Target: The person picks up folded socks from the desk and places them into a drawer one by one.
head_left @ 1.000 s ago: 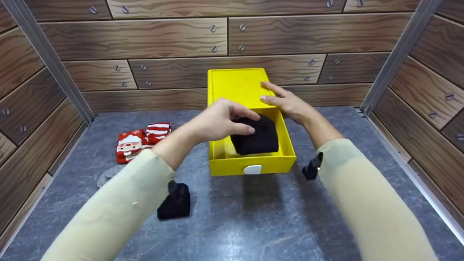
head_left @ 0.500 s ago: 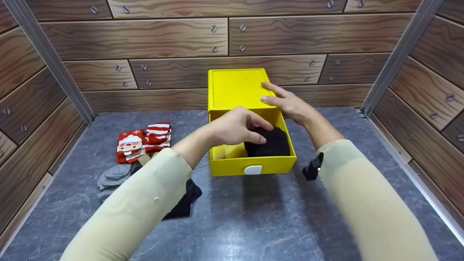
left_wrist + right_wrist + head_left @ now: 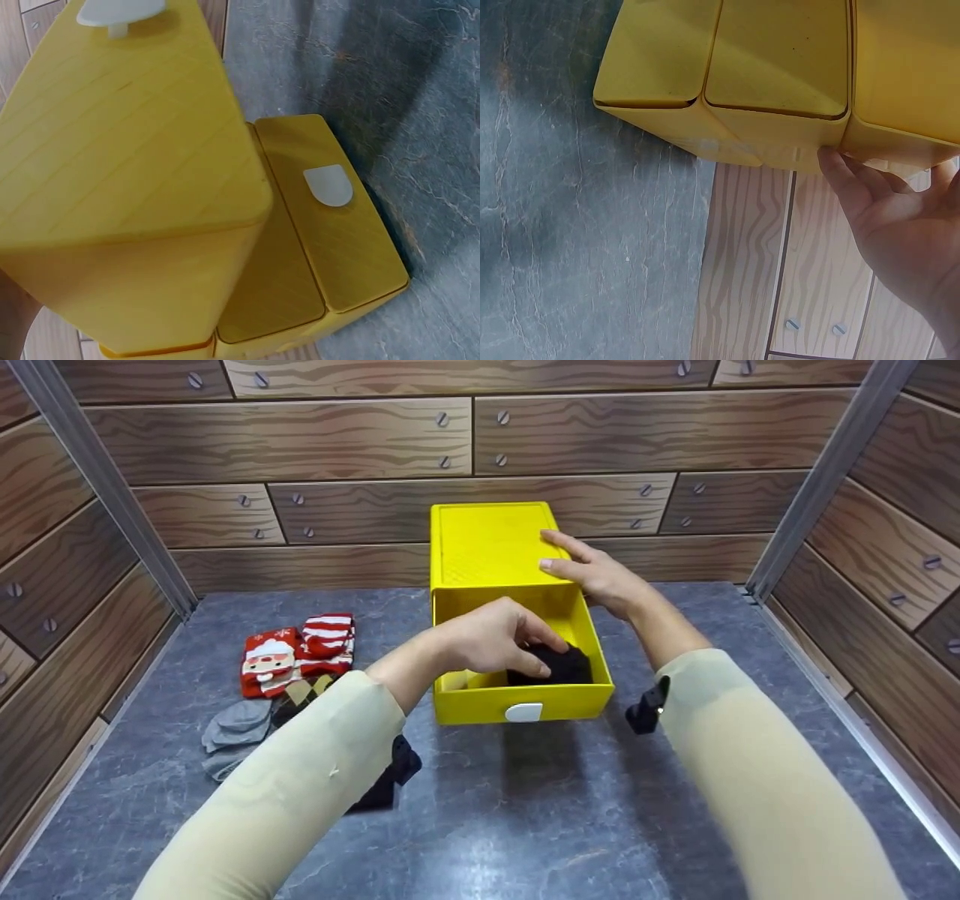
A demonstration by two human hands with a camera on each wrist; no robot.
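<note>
Grey cloth socks [image 3: 236, 727] lie near red Santa-printed socks [image 3: 271, 656]; a pale sleeve [image 3: 277, 787] partly hides diamond-patterned socks [image 3: 300, 691]. The left hand [image 3: 491, 637] pinches a half-hidden, folded black cloth bundle [image 3: 573, 667] inside a yellow plastic drawer [image 3: 465, 709]; the right hand [image 3: 604, 577], fingers spread, rests on a yellow cabinet [image 3: 491, 540].

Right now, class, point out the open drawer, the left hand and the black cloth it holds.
Drawer [image 3: 480, 707]: head view, on its front panel.
Left hand [image 3: 491, 639]: head view, on its back.
Black cloth [image 3: 574, 667]: head view, on its uncovered part.
</note>
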